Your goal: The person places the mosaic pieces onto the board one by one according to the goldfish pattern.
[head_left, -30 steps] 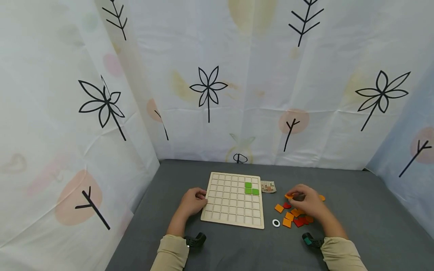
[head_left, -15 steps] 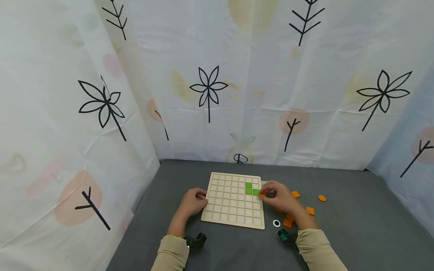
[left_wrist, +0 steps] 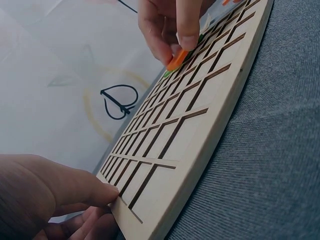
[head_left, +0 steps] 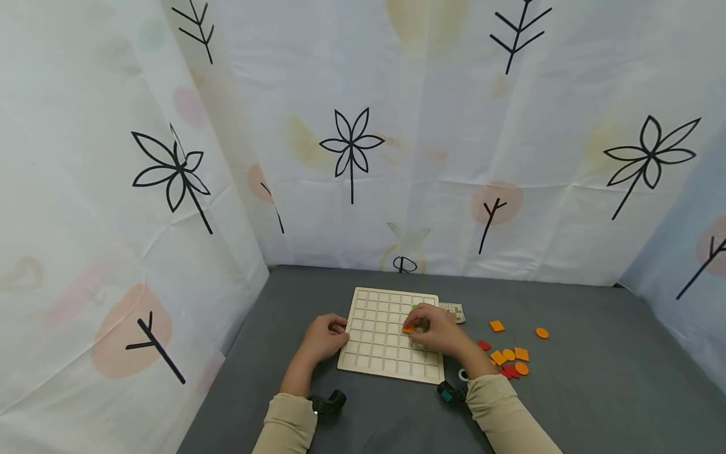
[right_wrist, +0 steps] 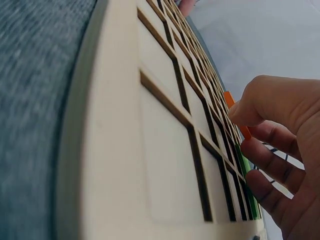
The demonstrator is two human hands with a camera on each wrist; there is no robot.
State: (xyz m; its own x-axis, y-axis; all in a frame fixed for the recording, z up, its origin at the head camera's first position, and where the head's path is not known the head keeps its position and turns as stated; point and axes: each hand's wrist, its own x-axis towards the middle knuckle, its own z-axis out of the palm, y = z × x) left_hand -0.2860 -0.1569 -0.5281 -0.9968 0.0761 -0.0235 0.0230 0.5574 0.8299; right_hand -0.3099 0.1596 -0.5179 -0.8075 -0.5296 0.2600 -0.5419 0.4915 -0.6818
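A pale wooden grid board [head_left: 374, 362] lies on the grey table. My left hand [head_left: 324, 337] holds its left edge, the thumb [left_wrist: 106, 194] on top at the rim and the other fingers curled at the side. Over the grid, my right hand [head_left: 439, 331] pinches an orange square tile [head_left: 407, 329] between thumb and fingers. In the right wrist view this tile [right_wrist: 245, 131] is tilted close above the cells. Green tiles [right_wrist: 244, 160] sit in cells beside it, mostly hidden by the right hand in the head view.
Right of the board lie loose orange tiles [head_left: 496, 326], orange discs [head_left: 542, 333] and red pieces [head_left: 484, 345]. A small patterned card [head_left: 455, 311] lies by the board's upper right corner. A white ring [head_left: 462, 374] is partly covered by the right forearm. A printed curtain [head_left: 363, 233] stands behind the table.
My right hand has moved left from the loose pieces to over the board, carrying the orange tile past the green ones. My left hand has stayed at the board's left edge.
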